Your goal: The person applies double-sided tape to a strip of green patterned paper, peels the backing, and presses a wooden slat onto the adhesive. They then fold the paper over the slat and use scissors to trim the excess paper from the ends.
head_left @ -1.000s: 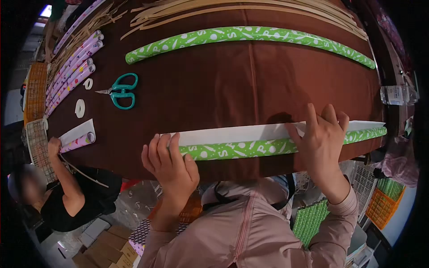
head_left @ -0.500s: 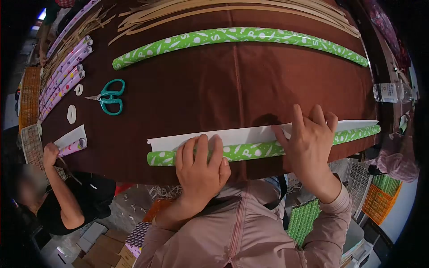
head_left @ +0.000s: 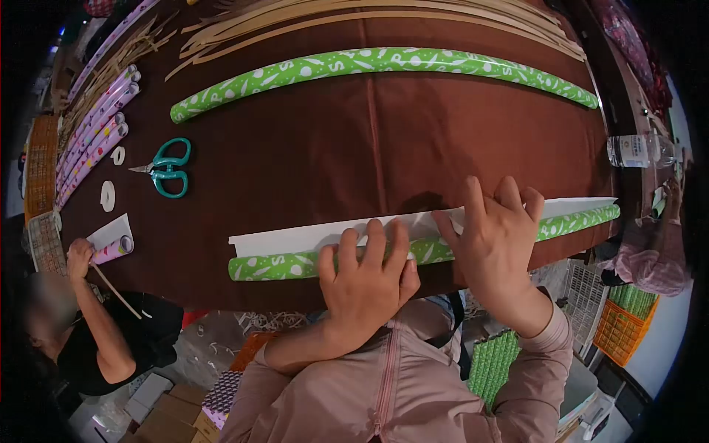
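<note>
A green patterned roll (head_left: 277, 267) lies across the near edge of the brown table, with a white strip of its sheet (head_left: 288, 238) unrolled along the far side. My left hand (head_left: 369, 273) rests on the roll left of its middle, fingers spread over the white strip. Further right, my right hand (head_left: 495, 240) touches the roll and strip with its fingers apart and raised. Neither hand is wrapped round anything. Parts of the roll are hidden under both hands.
Another green roll (head_left: 384, 60) lies farther back, before thin brown strips (head_left: 295, 22). Teal scissors (head_left: 171, 168), tape rings (head_left: 108, 196) and pink rolls (head_left: 96, 151) are at left. A co-worker's hand (head_left: 80, 258) holds a pink roll. A bottle (head_left: 639, 151) stands right.
My left hand has slid right along the roll, closer to my right hand. The view has shifted slightly, so the table items appear a little further left.
</note>
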Demonstrator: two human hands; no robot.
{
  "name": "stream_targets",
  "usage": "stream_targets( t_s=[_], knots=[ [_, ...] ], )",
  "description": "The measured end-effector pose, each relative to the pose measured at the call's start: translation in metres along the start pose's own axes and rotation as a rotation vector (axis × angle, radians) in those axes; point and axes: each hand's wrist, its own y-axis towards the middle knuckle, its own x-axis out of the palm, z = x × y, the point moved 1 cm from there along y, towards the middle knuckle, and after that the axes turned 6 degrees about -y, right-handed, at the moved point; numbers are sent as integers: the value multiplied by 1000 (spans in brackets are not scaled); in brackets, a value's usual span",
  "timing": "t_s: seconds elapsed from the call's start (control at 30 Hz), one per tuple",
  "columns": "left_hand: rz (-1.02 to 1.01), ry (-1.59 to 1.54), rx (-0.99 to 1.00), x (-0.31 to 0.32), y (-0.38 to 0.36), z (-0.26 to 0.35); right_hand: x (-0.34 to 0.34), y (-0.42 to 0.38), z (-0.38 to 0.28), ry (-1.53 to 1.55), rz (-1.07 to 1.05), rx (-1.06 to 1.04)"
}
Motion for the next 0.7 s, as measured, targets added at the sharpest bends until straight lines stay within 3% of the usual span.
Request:
stream_targets(
  t_s=[0.23,0.27,0.53,0.63,0.7],
  knots=[
    [-52,-156,93,7,6,22,-1,1,1,1,-7,-26],
    [27,-195,96,11,7,25,-1,0,0,10,-27,-13],
    [56,-168,121,18,9,25,-2,-3,6,-2,-4,9],
    [24,-199,125,15,10,24,-9,-3,16,85,1,-61],
    [14,-155,123,15,10,23,-24,0,28,218,-106,-98]
  ],
)
